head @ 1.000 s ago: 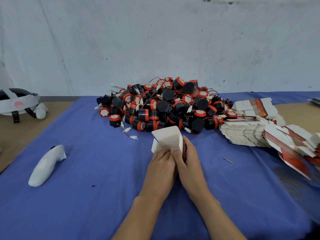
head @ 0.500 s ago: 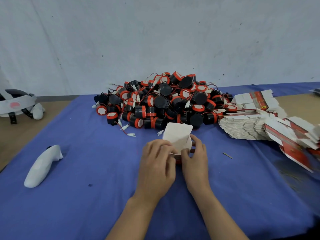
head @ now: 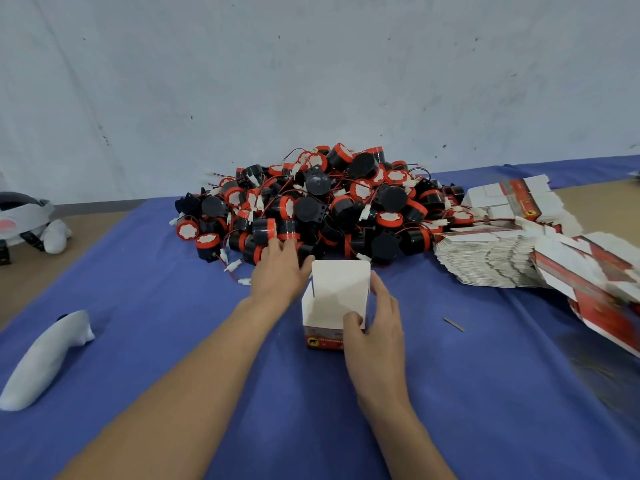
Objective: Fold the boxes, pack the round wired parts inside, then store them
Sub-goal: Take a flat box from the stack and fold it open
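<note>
Blue surface (head: 485,393): pile of round wired parts (head: 322,206) at back centre, stack of flat boxes (head: 491,261) to its right. Folded box (head: 337,296) stands open-topped just in front of the pile. Right hand (head: 375,334) grips the box's near-right corner. Left hand (head: 278,275), fingers extended, touches parts at the pile's near edge.

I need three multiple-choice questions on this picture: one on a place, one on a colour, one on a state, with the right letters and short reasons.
1. On which side of the pile of round parts does the stack of flat boxes lie?
A) left B) right C) on top
2. The cloth is:
A) green B) yellow C) blue
3. The box held by the right hand is:
A) open on top B) closed C) flat
Answers: 1 B, it lies at the pile's right edge; 2 C, it is plainly blue; 3 A, its white inside shows.
</note>
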The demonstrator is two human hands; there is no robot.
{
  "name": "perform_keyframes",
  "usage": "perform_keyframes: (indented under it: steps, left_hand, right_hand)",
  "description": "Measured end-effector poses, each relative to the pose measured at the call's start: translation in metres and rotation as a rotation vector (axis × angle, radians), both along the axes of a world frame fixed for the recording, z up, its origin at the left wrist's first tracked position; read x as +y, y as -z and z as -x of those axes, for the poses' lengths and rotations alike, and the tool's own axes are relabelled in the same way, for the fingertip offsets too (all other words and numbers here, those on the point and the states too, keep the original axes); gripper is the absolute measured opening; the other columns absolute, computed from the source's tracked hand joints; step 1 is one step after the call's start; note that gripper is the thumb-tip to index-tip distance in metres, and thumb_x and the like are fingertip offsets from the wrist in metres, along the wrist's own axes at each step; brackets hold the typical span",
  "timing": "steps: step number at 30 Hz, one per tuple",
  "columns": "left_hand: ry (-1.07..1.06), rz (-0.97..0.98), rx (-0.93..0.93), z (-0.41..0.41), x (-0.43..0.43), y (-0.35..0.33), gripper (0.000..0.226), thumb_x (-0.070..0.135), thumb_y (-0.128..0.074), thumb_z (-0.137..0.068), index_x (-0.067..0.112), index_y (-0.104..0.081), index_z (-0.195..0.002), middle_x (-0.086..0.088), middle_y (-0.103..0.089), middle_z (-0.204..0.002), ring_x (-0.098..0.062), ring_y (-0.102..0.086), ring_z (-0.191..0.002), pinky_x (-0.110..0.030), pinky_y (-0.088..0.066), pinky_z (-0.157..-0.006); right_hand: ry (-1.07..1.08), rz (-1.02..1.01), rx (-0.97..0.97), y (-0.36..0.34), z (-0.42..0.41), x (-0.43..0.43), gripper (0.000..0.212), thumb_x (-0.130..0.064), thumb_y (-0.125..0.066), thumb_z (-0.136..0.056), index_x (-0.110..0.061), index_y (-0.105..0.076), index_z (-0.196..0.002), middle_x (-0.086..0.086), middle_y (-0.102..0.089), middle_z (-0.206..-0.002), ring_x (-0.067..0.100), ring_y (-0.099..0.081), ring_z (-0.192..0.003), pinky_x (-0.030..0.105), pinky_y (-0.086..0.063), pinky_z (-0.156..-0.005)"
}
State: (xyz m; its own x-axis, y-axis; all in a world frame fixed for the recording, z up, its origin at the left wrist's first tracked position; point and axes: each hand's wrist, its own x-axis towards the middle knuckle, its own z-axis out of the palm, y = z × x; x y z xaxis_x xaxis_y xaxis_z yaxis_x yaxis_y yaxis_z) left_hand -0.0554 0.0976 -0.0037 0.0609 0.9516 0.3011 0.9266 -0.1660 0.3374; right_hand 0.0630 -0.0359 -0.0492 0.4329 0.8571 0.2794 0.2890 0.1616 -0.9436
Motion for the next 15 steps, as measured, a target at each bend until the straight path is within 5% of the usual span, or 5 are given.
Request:
perform_keyframes:
  steps: [4,7,11,15]
  left_hand:
    - [-0.054,0.076,0.225,-0.013,0.025,-0.002,0.059,0.050,-0.051,-0.100,0.005,-0.041,-0.137,-0.019,-0.030,-0.145,-0.037,-0.043,-0.124,-0.047,-0.042,-0.093]
    - [-0.106,0.067,0.145,-0.018,0.032,0.002,0.052,0.036,-0.059,-0.099,0.003,-0.040,-0.134,-0.019,-0.028,-0.146,-0.037,-0.040,-0.127,-0.044,-0.042,-0.091]
    - [-0.054,-0.001,-0.234,-0.010,0.026,0.002,0.044,0.032,-0.068,-0.090,0.010,-0.042,-0.118,-0.012,-0.047,-0.128,-0.031,-0.045,-0.117,-0.041,-0.043,-0.087]
    - [0.023,-0.073,-0.685,0.013,-0.001,-0.009,0.035,0.033,-0.067,-0.091,0.017,-0.044,-0.113,0.003,-0.055,-0.096,-0.011,-0.056,-0.079,-0.016,-0.044,-0.054]
  right_hand:
    - [0.000,-0.021,0.010,0.003,0.001,0.001,0.065,-0.014,-0.049,-0.093,-0.041,-0.035,-0.151,-0.024,-0.039,-0.142,0.001,-0.044,-0.126,0.033,-0.052,-0.092]
    - [-0.007,-0.033,0.018,0.004,0.000,0.001,0.064,-0.015,-0.050,-0.093,-0.041,-0.035,-0.150,-0.027,-0.037,-0.142,-0.003,-0.041,-0.128,0.032,-0.052,-0.094]
    - [-0.006,-0.023,0.029,0.003,0.000,0.001,0.065,-0.013,-0.049,-0.093,-0.041,-0.036,-0.150,-0.025,-0.038,-0.144,0.001,-0.043,-0.127,0.036,-0.052,-0.094]
    - [-0.009,-0.023,0.024,0.001,0.000,-0.001,0.063,-0.016,-0.050,-0.094,-0.041,-0.036,-0.150,-0.023,-0.038,-0.144,-0.001,-0.045,-0.121,0.036,-0.053,-0.092]
